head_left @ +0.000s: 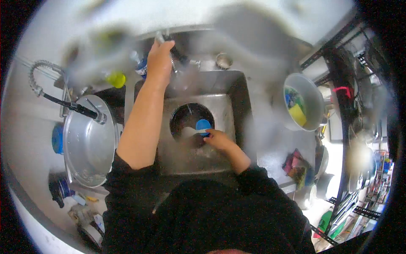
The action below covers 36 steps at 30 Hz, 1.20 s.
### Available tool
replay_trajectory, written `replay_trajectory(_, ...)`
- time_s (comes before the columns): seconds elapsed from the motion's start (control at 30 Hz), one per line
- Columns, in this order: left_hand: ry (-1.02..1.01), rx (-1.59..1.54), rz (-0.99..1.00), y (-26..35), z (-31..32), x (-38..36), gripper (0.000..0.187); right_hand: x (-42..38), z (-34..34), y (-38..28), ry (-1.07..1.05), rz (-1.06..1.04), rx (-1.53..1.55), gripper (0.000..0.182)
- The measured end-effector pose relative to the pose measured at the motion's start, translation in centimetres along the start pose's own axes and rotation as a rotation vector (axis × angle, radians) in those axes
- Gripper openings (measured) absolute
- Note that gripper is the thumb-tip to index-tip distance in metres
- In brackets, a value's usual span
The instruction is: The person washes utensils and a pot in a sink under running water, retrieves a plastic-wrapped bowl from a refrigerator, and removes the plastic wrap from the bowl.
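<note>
Steel sink (222, 163): under and around right fingers, left fingers beyond its far edge.
Dark round pot (181, 116): in sink, up-left of right fingers.
Left hand (160, 59): farther from cup; fingers curled at metal tap fitting (159, 37), grip partly hidden, can't tell how closed.
Right hand (220, 140): nearer; fingers nearly closed, pinching cup's near edge.
Blue cup (203, 125): at right fingertips, up-left, over pot; round mouth showing, long axis unclear.
</note>
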<state>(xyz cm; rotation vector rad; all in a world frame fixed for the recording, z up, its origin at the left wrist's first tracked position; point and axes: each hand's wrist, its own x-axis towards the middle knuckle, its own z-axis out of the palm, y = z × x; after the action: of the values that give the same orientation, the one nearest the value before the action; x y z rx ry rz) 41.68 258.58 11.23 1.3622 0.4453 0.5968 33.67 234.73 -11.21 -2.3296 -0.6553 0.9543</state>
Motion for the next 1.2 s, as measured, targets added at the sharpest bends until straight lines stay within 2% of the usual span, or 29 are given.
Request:
replay_trajectory(0.1,-0.100,0.214,-0.034,0.8,0.3,-0.4,0.040,-5.9,-5.7,-1.0,0.154,0.040,0.131,0.047)
replay_trajectory(0.2,-0.156,0.182,-0.122,0.6,-0.2,0.5,0.032,-8.7,-6.3,4.5,0.491,0.040,0.024,0.043)
replay_trajectory(0.3,-0.184,0.362,-0.128,-0.4,-1.3,2.7,0.026,-11.2,-5.4,11.2,0.742,0.078,-0.063,0.040)
replay_trajectory(0.4,-0.216,0.468,-0.038,0.8,-1.6,2.4,0.021,-17.4,-8.2,9.2,0.747,0.193,-0.173,0.036)
replay_trajectory(0.43,-0.146,0.542,-0.110,1.8,-1.1,1.6,0.016,-18.0,-7.5,10.1,0.802,0.151,-0.158,0.034)
replay_trajectory(0.53,-0.249,0.662,0.003,1.9,-1.9,2.5,0.017,-19.1,-6.1,12.2,0.941,0.020,-0.134,0.031)
replay_trajectory(0.7,-0.450,0.749,0.177,-2.4,-4.0,9.6,0.041,-19.5,-5.1,13.2,1.064,-0.156,-0.148,0.026)
replay_trajectory(0.73,-0.484,0.754,0.220,-3.6,-4.7,11.3,0.046,-20.0,-5.9,11.9,1.101,-0.138,-0.227,0.025)
replay_trajectory(0.77,-0.476,0.752,0.180,-4.1,-5.1,11.8,0.049,-20.9,-7.1,9.6,1.136,-0.118,-0.307,0.024)
replay_trajectory(0.87,-0.439,0.715,0.066,-3.6,-4.6,10.9,0.058,-21.0,-6.4,10.1,1.151,-0.138,-0.387,0.022)
replay_trajectory(0.93,-0.355,0.496,-0.086,2.4,-1.5,1.7,0.063,-18.5,-3.8,13.7,1.133,-0.186,-0.307,0.021)
replay_trajectory(1.0,-0.303,0.263,-0.153,4.9,0.2,-2.7,0.068,-15.5,-0.8,18.1,1.108,-0.238,-0.148,0.020)
replay_trajectory(1.1,-0.286,-0.056,-0.122,0.1,-3.2,-0.2,0.077,-16.0,-1.5,17.3,1.160,-0.280,-0.219,0.016)
replay_trajectory(1.2,-0.002,-0.090,-0.296,-2.3,-5.8,-3.6,0.079,-15.0,-0.9,18.3,1.136,-0.267,-0.199,0.014)
